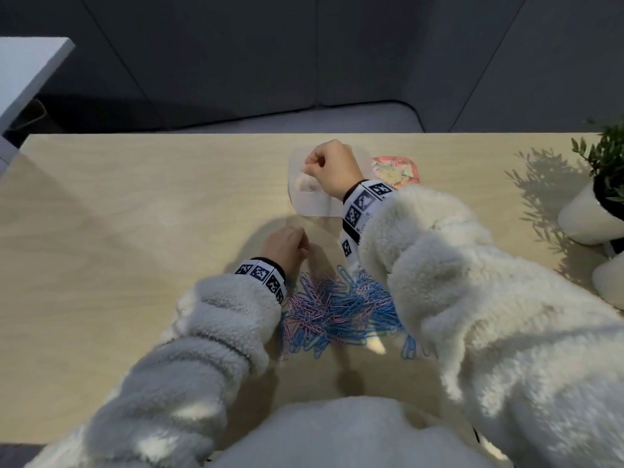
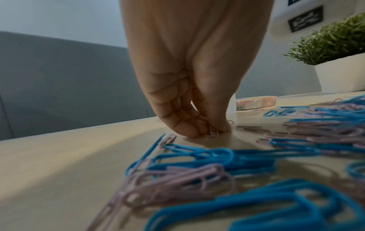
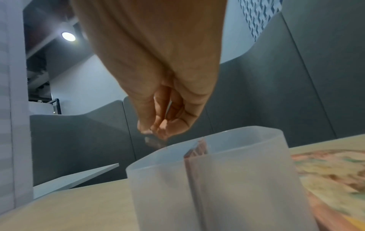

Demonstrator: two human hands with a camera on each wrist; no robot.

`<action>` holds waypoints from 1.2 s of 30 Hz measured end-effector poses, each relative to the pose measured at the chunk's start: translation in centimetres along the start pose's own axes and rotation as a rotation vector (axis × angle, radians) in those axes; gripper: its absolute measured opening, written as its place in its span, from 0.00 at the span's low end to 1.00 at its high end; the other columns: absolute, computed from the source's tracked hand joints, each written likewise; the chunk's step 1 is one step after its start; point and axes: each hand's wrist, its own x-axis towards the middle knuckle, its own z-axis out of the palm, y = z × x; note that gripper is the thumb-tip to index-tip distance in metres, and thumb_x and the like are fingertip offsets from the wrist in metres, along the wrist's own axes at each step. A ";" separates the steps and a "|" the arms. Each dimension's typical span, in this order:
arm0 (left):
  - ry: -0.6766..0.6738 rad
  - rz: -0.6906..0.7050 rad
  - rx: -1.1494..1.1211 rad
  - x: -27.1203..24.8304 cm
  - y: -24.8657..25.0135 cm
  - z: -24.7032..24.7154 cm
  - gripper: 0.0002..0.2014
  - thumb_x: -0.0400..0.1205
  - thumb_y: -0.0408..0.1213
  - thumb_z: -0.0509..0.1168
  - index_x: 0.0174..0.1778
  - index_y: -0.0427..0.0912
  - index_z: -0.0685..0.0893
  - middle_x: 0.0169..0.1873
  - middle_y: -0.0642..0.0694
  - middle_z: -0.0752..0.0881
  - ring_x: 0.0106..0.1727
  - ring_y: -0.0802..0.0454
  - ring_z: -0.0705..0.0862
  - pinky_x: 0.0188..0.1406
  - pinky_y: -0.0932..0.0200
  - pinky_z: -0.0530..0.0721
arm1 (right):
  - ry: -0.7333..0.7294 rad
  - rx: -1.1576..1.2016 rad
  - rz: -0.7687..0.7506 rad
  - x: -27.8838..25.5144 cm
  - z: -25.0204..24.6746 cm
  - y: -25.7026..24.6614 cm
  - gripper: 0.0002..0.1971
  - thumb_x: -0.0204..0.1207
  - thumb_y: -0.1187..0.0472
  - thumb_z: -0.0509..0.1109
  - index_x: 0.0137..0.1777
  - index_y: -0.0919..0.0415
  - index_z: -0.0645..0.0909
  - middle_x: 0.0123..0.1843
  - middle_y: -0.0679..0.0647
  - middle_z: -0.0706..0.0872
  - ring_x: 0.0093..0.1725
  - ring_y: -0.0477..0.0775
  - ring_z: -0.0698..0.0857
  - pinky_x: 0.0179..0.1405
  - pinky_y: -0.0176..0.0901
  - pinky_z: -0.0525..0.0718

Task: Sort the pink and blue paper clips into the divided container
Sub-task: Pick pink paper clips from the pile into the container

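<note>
The left hand [image 2: 189, 100] pinches a pink clip [image 2: 212, 132] on the surface [image 1: 135, 204], just beyond the clip pile [image 1: 337, 309]. The right hand [image 1: 332, 170] hangs curled over the box [image 3: 207, 179]; whether it holds anything, I cannot tell. Clips look light, thin and slippery, so pinch one by its edges.

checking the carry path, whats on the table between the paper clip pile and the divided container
Head view: mostly bare tabletop between paper clip pile and divided container; the left hand pinches a pink paper clip there.
</note>
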 end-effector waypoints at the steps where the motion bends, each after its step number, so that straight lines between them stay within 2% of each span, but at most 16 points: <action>1: 0.006 -0.006 -0.003 0.0 0.0 0.1 0.09 0.81 0.35 0.62 0.53 0.35 0.80 0.54 0.38 0.82 0.55 0.41 0.80 0.52 0.53 0.75 | 0.001 -0.006 -0.008 0.0 0.1 0.1 0.08 0.76 0.68 0.68 0.45 0.72 0.86 0.51 0.61 0.89 0.50 0.56 0.86 0.48 0.44 0.85; 2: 0.011 -0.011 -0.008 0.0 0.0 0.2 0.09 0.81 0.34 0.61 0.52 0.34 0.80 0.54 0.37 0.82 0.55 0.40 0.80 0.53 0.53 0.75 | 0.004 0.002 -0.014 0.0 0.1 0.3 0.08 0.77 0.68 0.67 0.47 0.72 0.86 0.53 0.61 0.88 0.52 0.57 0.85 0.44 0.37 0.85; 4: 0.009 -0.015 -0.019 0.0 0.1 0.4 0.08 0.81 0.32 0.61 0.52 0.33 0.80 0.55 0.36 0.81 0.56 0.39 0.79 0.54 0.52 0.75 | 0.027 0.026 -0.038 -0.8 -0.3 0.5 0.09 0.78 0.67 0.65 0.50 0.69 0.86 0.55 0.60 0.87 0.53 0.56 0.84 0.33 0.22 0.77; 5: 0.010 -0.008 -0.019 0.0 0.2 0.5 0.08 0.81 0.32 0.61 0.52 0.33 0.80 0.55 0.36 0.80 0.56 0.39 0.79 0.54 0.52 0.74 | 0.049 0.034 -0.064 -1.4 -0.4 0.8 0.09 0.78 0.66 0.65 0.50 0.68 0.86 0.52 0.59 0.88 0.51 0.54 0.84 0.35 0.24 0.77; 7: 0.022 0.018 -0.002 0.0 0.1 0.8 0.07 0.81 0.32 0.61 0.51 0.34 0.79 0.54 0.38 0.80 0.55 0.40 0.78 0.52 0.53 0.73 | 0.068 0.051 -0.106 -3.4 -0.2 1.9 0.09 0.78 0.65 0.64 0.43 0.67 0.85 0.43 0.59 0.88 0.43 0.53 0.84 0.41 0.40 0.79; 9: 0.046 0.038 0.026 -0.3 0.0 1.0 0.06 0.81 0.34 0.61 0.49 0.36 0.78 0.53 0.39 0.81 0.53 0.42 0.77 0.50 0.54 0.73 | -0.020 -0.011 -0.096 -6.1 0.6 3.8 0.10 0.78 0.63 0.64 0.41 0.68 0.84 0.38 0.57 0.86 0.37 0.51 0.82 0.42 0.47 0.79; 12: 0.062 0.027 -0.007 -0.6 0.0 1.0 0.05 0.80 0.34 0.61 0.48 0.37 0.78 0.50 0.40 0.82 0.52 0.43 0.78 0.51 0.53 0.75 | -0.304 -0.178 0.016 -10.2 1.8 6.7 0.07 0.77 0.62 0.67 0.49 0.61 0.86 0.48 0.53 0.88 0.47 0.51 0.84 0.53 0.45 0.82; 14: 0.083 0.022 -0.049 -0.8 0.0 0.5 0.05 0.80 0.34 0.61 0.48 0.38 0.79 0.48 0.42 0.82 0.50 0.45 0.78 0.51 0.54 0.77 | -0.408 -0.283 0.013 -11.5 1.9 8.2 0.07 0.76 0.65 0.67 0.48 0.60 0.86 0.49 0.53 0.84 0.51 0.53 0.83 0.54 0.48 0.81; 16: 0.149 0.063 -0.083 -0.6 -0.2 -0.4 0.04 0.80 0.37 0.63 0.47 0.41 0.79 0.45 0.46 0.83 0.47 0.48 0.79 0.49 0.56 0.79 | -0.376 -0.297 0.030 -11.8 1.5 9.2 0.08 0.73 0.69 0.65 0.45 0.62 0.85 0.49 0.56 0.83 0.51 0.57 0.82 0.54 0.51 0.80; 18: 0.238 0.103 -0.163 -0.4 0.0 -2.1 0.04 0.81 0.36 0.63 0.46 0.39 0.80 0.43 0.46 0.83 0.44 0.50 0.78 0.45 0.60 0.75 | -0.294 -0.266 0.070 -11.8 1.0 10.0 0.10 0.70 0.72 0.63 0.41 0.63 0.85 0.49 0.59 0.85 0.50 0.60 0.83 0.52 0.48 0.79; 22: 0.474 0.136 -0.326 1.2 1.4 -6.4 0.04 0.79 0.36 0.65 0.43 0.39 0.83 0.39 0.45 0.85 0.41 0.50 0.79 0.43 0.57 0.77 | -0.280 -0.261 0.087 -12.0 0.5 10.6 0.10 0.71 0.72 0.62 0.40 0.63 0.85 0.48 0.60 0.86 0.50 0.60 0.83 0.51 0.49 0.80; 25: 0.487 0.096 -0.321 3.0 2.4 -8.8 0.04 0.77 0.35 0.67 0.43 0.40 0.86 0.39 0.44 0.87 0.40 0.51 0.81 0.44 0.57 0.78 | -0.332 -0.263 0.064 -11.9 0.5 10.3 0.11 0.71 0.72 0.61 0.39 0.60 0.84 0.46 0.58 0.88 0.48 0.59 0.85 0.49 0.45 0.81; 29: 0.423 0.058 -0.180 5.3 2.8 -9.0 0.08 0.80 0.36 0.63 0.44 0.39 0.88 0.43 0.41 0.89 0.51 0.42 0.84 0.54 0.51 0.82 | -0.334 -0.284 0.066 -11.7 0.6 9.9 0.10 0.73 0.69 0.62 0.45 0.62 0.85 0.50 0.58 0.88 0.52 0.60 0.85 0.51 0.48 0.82; 32: 0.380 0.095 -0.067 5.4 2.5 -8.3 0.14 0.84 0.36 0.54 0.42 0.34 0.82 0.40 0.34 0.86 0.48 0.36 0.83 0.46 0.49 0.77 | -0.330 -0.311 0.042 -12.2 1.3 9.2 0.09 0.76 0.65 0.63 0.52 0.62 0.84 0.55 0.58 0.87 0.55 0.60 0.83 0.54 0.49 0.80; 34: 0.424 0.169 -0.086 4.2 2.2 -7.7 0.13 0.84 0.34 0.54 0.47 0.32 0.83 0.44 0.33 0.87 0.48 0.36 0.80 0.46 0.50 0.71 | -0.342 -0.309 -0.005 -12.6 1.8 8.8 0.10 0.77 0.65 0.63 0.54 0.61 0.84 0.55 0.57 0.85 0.56 0.59 0.82 0.52 0.49 0.79; 36: 0.522 0.230 -0.068 2.0 1.6 -6.5 0.12 0.84 0.35 0.56 0.49 0.36 0.85 0.49 0.39 0.87 0.51 0.39 0.79 0.50 0.55 0.70 | -0.363 -0.291 -0.064 -12.9 2.3 8.4 0.10 0.76 0.66 0.64 0.54 0.60 0.84 0.55 0.56 0.84 0.56 0.58 0.81 0.50 0.48 0.79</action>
